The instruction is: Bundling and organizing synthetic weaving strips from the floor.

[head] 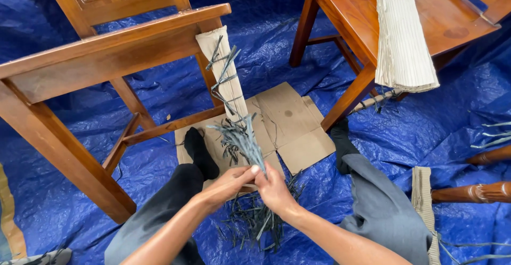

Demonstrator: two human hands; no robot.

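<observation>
Both forearms reach forward and meet at the middle. The left hand and right hand touch, each grip pinched closed, fingers curled, thumbs up.

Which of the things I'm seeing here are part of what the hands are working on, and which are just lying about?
In hand:
- left hand and right hand, both gripping the bundle of grey strips
- paper-wrapped chair leg bound with strips
- loose strips on the tarp below

Lying about:
- flattened cardboard
- corrugated paper draped over the other chair
- blue tarp
</observation>
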